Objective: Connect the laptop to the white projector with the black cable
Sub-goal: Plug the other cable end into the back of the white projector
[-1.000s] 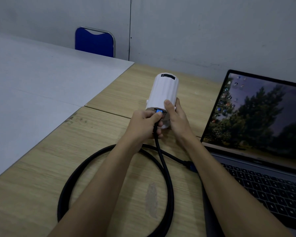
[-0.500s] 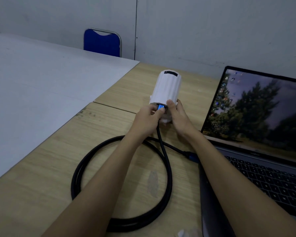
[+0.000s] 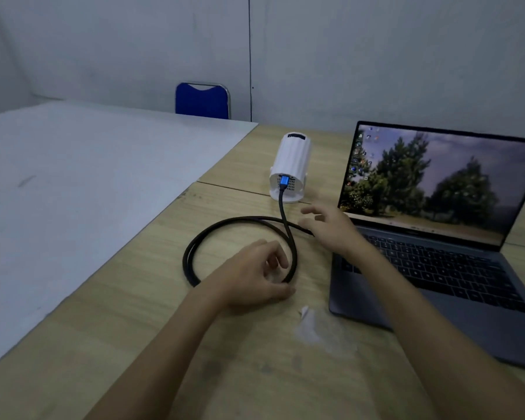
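— Hands first: what were they doing?

— Both hung free over the wooden tabletop (image 3: pixel 109 322). The left hand (image 3: pixel 255 275) was loosely curled, fingers apart, over the near side of the black cable (image 3: pixel 191 253) loop and gripping nothing. The right hand (image 3: pixel 331 227) was spread, fingers blurred, just left of the laptop (image 3: pixel 437 268).

— And the cable itself?

— Its blue plug (image 3: pixel 284 180) sat in the back of the white projector (image 3: pixel 291 159), which stood apart from both hands. From there the cable ran down into a loop lying on the tabletop.

— Did the other end reach the laptop?

— I could not tell. That run passed under the right hand, so the end and the laptop's left edge there were hidden.

— Anything else unclear?

— A pale, crumpled scrap (image 3: pixel 319 328) lay near the laptop's front corner, too blurred to identify. The laptop's right side was cut off by the frame. Only the back of a blue chair (image 3: pixel 202 101) showed behind the tabletop.
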